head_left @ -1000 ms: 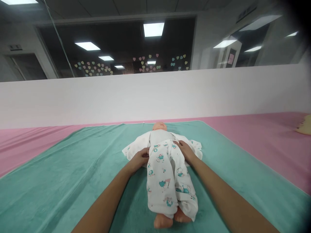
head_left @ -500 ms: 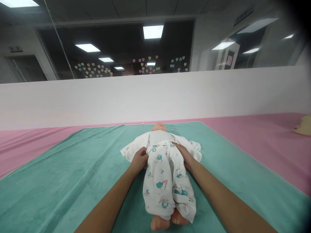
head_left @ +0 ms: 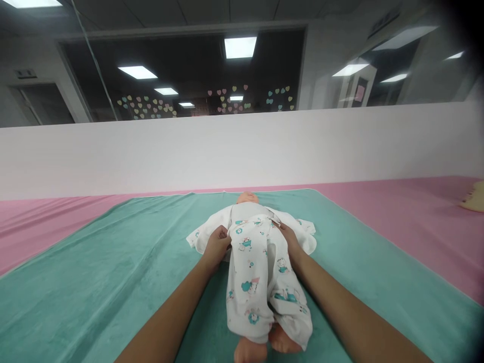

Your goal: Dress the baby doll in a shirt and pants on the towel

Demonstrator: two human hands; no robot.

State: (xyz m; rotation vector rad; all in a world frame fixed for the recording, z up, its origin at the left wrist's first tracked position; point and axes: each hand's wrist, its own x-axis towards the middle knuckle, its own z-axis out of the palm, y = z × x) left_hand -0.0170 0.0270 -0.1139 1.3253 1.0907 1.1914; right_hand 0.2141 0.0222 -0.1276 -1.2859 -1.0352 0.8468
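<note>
The baby doll (head_left: pixel 247 209) lies lengthwise between my hands, its head away from me and its feet toward me. My left hand (head_left: pixel 216 248) curls closed on the printed trousers (head_left: pixel 251 297) at the waist; my right hand (head_left: pixel 290 243) presses alongside, though I cannot tell whether it pinches.

Broad flat surface, pink fabric cover (head_left: pixel 427 217), slightly creased at left; the support itself is hidden, so type unconfirmed. Teal plush blanket (head_left: pixel 94 282) spread over it, pale trim along the far edge, pink showing on both sides and in a thin strip beyond. Centred on the blanket: pale vinyl baby doll (head_left: pixel 252 287) on its back, head away from the viewer, in white trousers with a teal cartoon print. White cloth wrap (head_left: pixel 304 236) lies flat beneath its upper body, edges spread. Far right, directly on pink: small yellow scalloped cushion (head_left: pixel 474 197), cut off by the frame.
</note>
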